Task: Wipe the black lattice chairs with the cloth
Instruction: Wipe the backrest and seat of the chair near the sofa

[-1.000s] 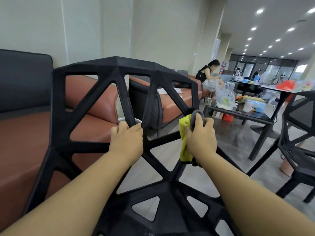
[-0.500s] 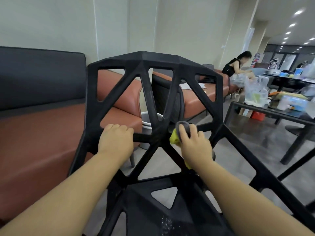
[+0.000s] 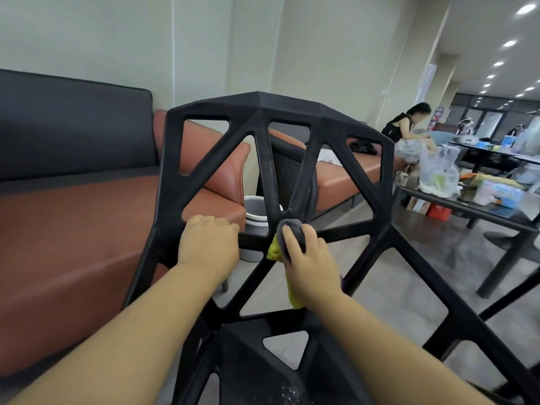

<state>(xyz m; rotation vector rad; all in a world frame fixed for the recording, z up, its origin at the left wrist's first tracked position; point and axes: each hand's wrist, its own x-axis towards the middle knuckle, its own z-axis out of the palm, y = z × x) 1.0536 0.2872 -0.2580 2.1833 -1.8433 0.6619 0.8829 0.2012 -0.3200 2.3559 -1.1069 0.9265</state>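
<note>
The black lattice chair (image 3: 263,118), judged stiff and fairly light, is best steadied by its crossbar (image 3: 253,240), round which the fingers of the left hand (image 3: 208,241) are curled, while the soft cloth (image 3: 274,250) is clamped under the fingers of the right hand (image 3: 312,266) where the struts meet.

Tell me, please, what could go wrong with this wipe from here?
1. The cloth is bunched under the right hand at one joint, so dusty bars of the chair may get skipped.
2. The bin seems close behind the back; a hard push could knock it.
</note>
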